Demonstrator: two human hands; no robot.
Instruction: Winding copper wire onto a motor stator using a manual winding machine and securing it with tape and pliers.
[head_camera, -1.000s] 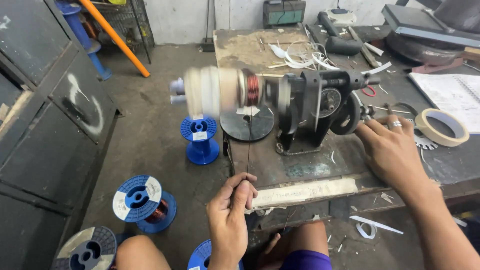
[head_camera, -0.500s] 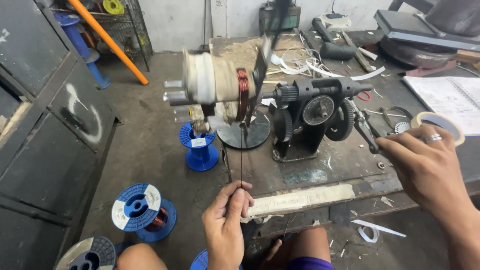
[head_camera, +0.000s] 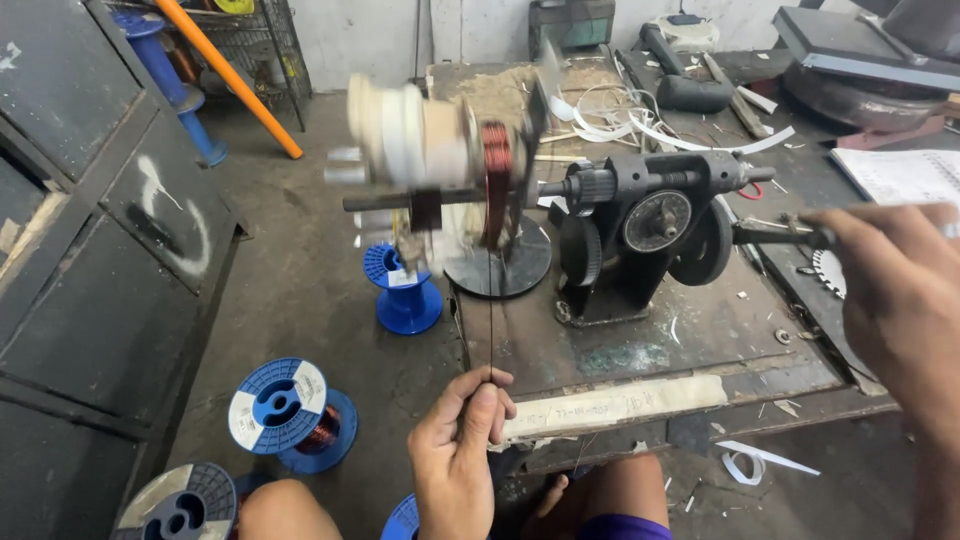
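Up above the left hand (head_camera: 458, 440), thin copper wire (head_camera: 490, 320) runs pinched between thumb and finger to the spinning coil (head_camera: 495, 180), partly wound by the looks of it. Right hand (head_camera: 900, 300) grips the winder's crank (head_camera: 785, 235), beside the black winder (head_camera: 640, 240).

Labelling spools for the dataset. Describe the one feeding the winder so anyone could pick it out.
Start at the black hand-crank winder on the workbench. On the floor just left of the bench, under the spinning coil, stands a blue spool. It alone stands upright against the bench; the others sit nearer the knees.
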